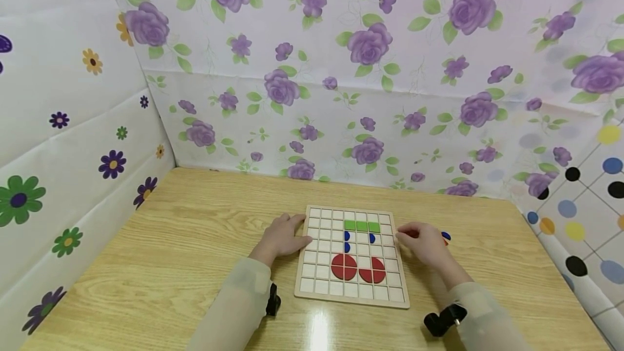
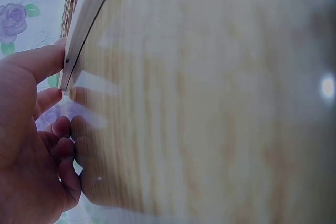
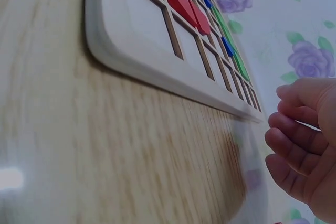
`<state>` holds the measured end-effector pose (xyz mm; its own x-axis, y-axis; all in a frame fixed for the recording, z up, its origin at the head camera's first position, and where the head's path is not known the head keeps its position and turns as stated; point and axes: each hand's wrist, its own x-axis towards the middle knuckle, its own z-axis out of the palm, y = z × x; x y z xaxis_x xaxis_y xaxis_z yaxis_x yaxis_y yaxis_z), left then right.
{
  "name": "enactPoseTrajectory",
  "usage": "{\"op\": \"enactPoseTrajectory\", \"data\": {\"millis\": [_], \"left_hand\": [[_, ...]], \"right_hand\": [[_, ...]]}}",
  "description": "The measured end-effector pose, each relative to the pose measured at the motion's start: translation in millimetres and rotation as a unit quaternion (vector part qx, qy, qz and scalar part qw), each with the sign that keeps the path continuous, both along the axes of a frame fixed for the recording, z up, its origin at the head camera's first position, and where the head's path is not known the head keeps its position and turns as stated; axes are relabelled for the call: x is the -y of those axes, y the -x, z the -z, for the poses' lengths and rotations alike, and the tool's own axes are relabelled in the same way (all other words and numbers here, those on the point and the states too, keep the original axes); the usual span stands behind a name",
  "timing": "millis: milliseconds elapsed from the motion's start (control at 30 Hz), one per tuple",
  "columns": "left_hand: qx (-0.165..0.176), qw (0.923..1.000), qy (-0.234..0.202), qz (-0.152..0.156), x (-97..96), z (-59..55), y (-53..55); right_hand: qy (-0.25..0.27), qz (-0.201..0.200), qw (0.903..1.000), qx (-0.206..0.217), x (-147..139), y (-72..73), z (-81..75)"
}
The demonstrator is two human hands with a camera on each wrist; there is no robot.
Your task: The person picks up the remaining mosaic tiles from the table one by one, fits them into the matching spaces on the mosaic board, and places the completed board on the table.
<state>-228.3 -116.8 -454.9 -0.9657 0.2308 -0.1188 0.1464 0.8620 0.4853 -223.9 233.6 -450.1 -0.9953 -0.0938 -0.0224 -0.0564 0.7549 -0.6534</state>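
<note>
A pale wooden grid board [image 1: 307, 278] lies on the table with coloured pieces in its cells. Three green squares [image 1: 362, 226] form a row near the top, with three blue pieces [image 1: 346, 247] beneath. Lower down are a red circle [image 1: 343, 267] made of quarter pieces and a three-quarter red circle [image 1: 372, 272]. My left hand [image 1: 283, 236] rests beside the board, thumb and a fingertip touching its left edge. By the right edge is my right hand [image 1: 423, 241], its fingers [image 3: 296, 132] loosely bent and no piece showing between them.
Blue and orange pieces [image 1: 446, 237] lie on the wooden table [image 1: 195, 242] just beyond the right hand, partly hidden by it. Flowered cloth [image 1: 302, 123] hangs behind the table, with more patterned cloth at both sides. A black wrist camera [image 1: 444, 319] sits on the right sleeve.
</note>
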Motion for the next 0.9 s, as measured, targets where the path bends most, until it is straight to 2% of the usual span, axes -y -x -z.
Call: {"op": "enactPoseTrajectory", "data": {"millis": [233, 900], "left_hand": [[0.003, 1.0, -0.005, -0.002, 0.1, -0.9, 0.1], [0.007, 1.0, -0.003, -0.001, 0.3, -1.3, -0.5]], "right_hand": [[-0.009, -0.005, 0.9997, -0.02, -14.8, 0.0, -1.6], [-0.021, 0.022, 0.9994, -0.019, -48.2, -2.5, -5.9]]}}
